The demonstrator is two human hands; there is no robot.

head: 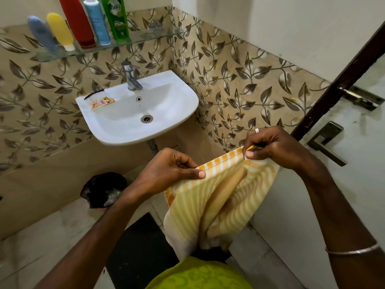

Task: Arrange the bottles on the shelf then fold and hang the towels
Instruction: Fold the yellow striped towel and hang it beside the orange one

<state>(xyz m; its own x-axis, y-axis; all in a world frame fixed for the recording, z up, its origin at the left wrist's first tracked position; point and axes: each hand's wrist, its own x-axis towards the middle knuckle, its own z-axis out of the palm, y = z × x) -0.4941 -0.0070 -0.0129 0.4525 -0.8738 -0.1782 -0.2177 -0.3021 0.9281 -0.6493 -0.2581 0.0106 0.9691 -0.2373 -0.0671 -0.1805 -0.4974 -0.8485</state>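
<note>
Towel (218,197), yellow-and-white striped, hangs in front of the person below the sink (183,101), stretched along its top hem between both hands. The left hand (166,170) has a narrow pinching grip on one corner; the right hand (275,147) pinches the other. A neat fold likely needs the corners brought together evenly with the hem taut. Five bottles (98,21) already stand on the glass shelf (145,39). A sachet (103,102) lies on the sink's rim; its basin looks empty.

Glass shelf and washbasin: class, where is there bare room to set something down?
On the glass shelf, the stretch right of the green bottle is free; its left end is crowded with bottles. The washbasin rim is bare right of the tap; sachets occupy its left.
</note>
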